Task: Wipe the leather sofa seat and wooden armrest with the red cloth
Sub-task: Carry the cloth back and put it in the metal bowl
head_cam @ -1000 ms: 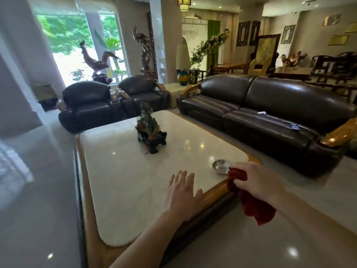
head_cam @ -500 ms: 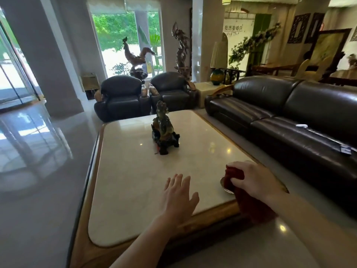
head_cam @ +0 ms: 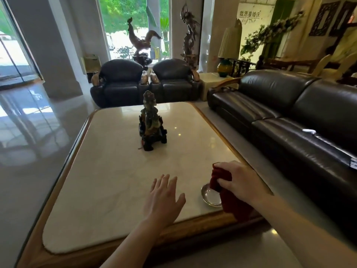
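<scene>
My right hand (head_cam: pixel 239 182) is clenched around the red cloth (head_cam: pixel 231 205), fingers and thumb curled over its bunched top while the rest hangs down below my palm. The cloth drapes over the right side of a small round metal dish (head_cam: pixel 209 196), which sits on the near right corner of the bench (head_cam: pixel 108 171), a low table with a pale marble top in a wooden frame. My left hand (head_cam: pixel 164 198) is released and holds nothing. Its fingers are straight and slightly spread, palm down over the marble close to the front edge, just left of the dish, though I cannot tell whether it touches the stone. A dark carved figurine (head_cam: pixel 151 122) stands upright near the middle of the bench. The dark leather sofa (head_cam: pixel 289 120) runs along my right, apart from the bench across a strip of glossy floor, so the cloth is not on it. A small white object (head_cam: pixel 308 130) lies on the sofa seat, and the wooden armrest (head_cam: pixel 226 84) curves at the sofa's far end. Two dark leather armchairs (head_cam: pixel 119 82) stand side by side beyond the bench, in front of a bright window.
</scene>
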